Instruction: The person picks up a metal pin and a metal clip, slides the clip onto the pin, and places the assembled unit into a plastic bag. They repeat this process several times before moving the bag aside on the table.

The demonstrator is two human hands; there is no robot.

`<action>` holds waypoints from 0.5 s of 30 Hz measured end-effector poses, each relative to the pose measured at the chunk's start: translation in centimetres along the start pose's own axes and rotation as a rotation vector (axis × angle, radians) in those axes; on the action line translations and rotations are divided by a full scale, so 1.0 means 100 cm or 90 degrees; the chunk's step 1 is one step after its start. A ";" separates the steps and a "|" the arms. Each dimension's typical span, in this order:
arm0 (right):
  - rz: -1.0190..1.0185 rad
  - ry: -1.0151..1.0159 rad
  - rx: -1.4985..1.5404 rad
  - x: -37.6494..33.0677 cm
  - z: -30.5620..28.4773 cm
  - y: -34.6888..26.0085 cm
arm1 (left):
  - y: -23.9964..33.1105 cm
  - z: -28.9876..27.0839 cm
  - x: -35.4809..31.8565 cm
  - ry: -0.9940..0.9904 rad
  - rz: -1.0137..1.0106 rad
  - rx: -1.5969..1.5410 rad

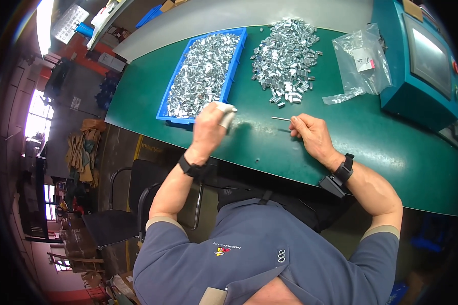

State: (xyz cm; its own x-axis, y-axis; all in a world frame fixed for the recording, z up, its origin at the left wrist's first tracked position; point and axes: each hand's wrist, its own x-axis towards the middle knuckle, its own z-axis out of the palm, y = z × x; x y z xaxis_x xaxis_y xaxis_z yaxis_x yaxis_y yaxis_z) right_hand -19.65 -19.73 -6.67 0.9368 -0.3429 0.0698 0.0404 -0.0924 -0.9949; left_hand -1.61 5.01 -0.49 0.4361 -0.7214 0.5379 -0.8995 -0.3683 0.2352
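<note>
My right hand [313, 133] pinches a thin metal rod [281, 119], which points left over the green table. At the near right corner of the blue tray [232, 74] is my left hand [211, 127], its thumb and a finger wrapped in white coverings. Those fingers are curled together, and a small silvery metal part [233, 109] shows at their tips; its exact shape is too small to tell. Inside the tray lies a thick layer of small shiny metal parts [203, 68]. Similar pieces form a loose pile [287, 58] on the table, beyond the rod.
To the right of the pile lies a clear plastic bag [361, 68] with a white label. A teal machine with a screen [426, 61] stands at the table's right end. The green tabletop [371, 142] has its near edge at my waist. A black chair [112, 218] is at left.
</note>
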 end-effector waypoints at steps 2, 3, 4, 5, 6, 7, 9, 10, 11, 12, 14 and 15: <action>0.000 -0.001 0.001 0.000 0.000 0.001 | -0.024 -0.013 -0.007 0.023 -0.035 0.095; 0.000 -0.002 0.002 0.000 0.001 0.001 | -0.028 -0.018 -0.007 0.024 -0.043 0.115; 0.001 0.004 0.002 0.000 0.000 -0.002 | -0.030 -0.018 -0.006 0.029 -0.029 0.142; 0.003 0.010 0.002 0.000 0.000 -0.003 | -0.032 -0.018 -0.005 0.033 -0.014 0.169; 0.004 0.012 0.002 -0.001 0.000 -0.003 | -0.027 -0.015 -0.002 0.032 -0.014 0.167; 0.004 0.014 0.006 -0.001 -0.001 -0.003 | -0.019 -0.007 0.002 0.015 -0.012 0.106; 0.005 0.019 0.009 -0.001 -0.001 -0.003 | -0.002 0.014 0.013 -0.030 -0.005 -0.005; 0.000 0.021 0.014 -0.001 0.000 -0.002 | 0.007 0.026 0.020 -0.037 0.016 -0.016; -0.006 0.023 0.019 0.000 0.001 -0.001 | 0.015 0.037 0.027 -0.044 0.038 -0.028; -0.005 0.029 0.018 0.000 0.001 0.001 | 0.020 0.048 0.034 -0.069 0.034 -0.021; 0.001 0.024 0.025 0.001 0.001 0.005 | 0.026 0.067 0.046 -0.095 0.034 -0.009; 0.001 0.028 0.025 0.001 0.001 0.003 | 0.026 0.074 0.050 -0.097 0.037 -0.010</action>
State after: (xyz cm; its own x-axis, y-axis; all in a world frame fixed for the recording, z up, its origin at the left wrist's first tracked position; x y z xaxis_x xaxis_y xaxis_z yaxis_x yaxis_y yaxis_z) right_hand -19.47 -19.66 -6.96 0.9210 -0.3832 0.0702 0.0533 -0.0545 -0.9971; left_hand -1.52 -3.85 -3.15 0.3814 -0.8224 0.4221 -0.9231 -0.3150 0.2205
